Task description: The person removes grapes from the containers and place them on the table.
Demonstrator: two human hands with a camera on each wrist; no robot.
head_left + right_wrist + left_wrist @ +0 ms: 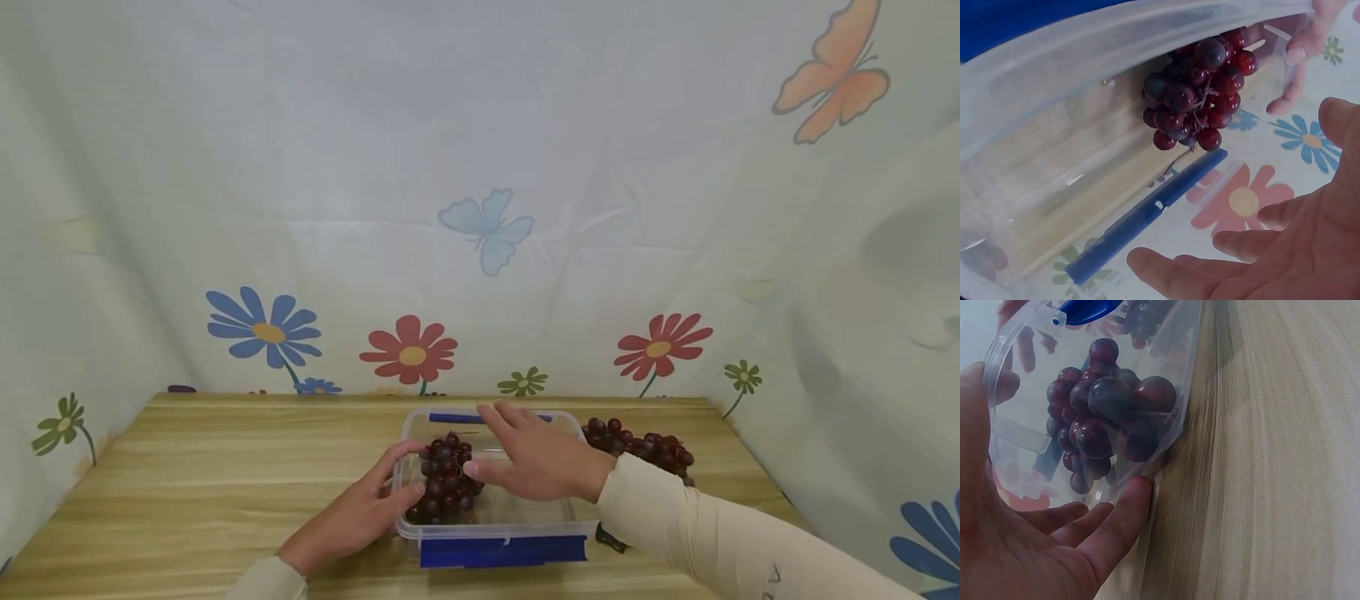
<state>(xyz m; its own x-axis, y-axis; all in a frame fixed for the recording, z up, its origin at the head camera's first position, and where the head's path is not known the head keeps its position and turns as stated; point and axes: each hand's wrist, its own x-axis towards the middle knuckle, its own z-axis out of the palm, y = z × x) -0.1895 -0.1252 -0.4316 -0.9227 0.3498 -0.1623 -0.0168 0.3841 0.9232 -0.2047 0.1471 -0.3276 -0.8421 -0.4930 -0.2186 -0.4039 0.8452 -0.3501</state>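
A clear plastic food container (525, 530) with blue clasps stands on the table. One bunch of dark red grapes (448, 482) lies inside it, toward the left end. My left hand (358, 512) grips the container's left side; in the left wrist view the thumb is at the rim and the fingers (1119, 519) lie along the outside wall. Above the container hovers my right hand (543, 457), its fingers spread and nothing held. In the right wrist view those fingers (1172, 272) stand apart from the grapes (1194, 94).
A second bunch of grapes (663, 454) lies on the wooden table (285, 450) just right of the container, partly behind my right forearm. A small dark object (611, 539) sits near the container's front right corner. Behind the table hangs a flowered cloth (337, 250).
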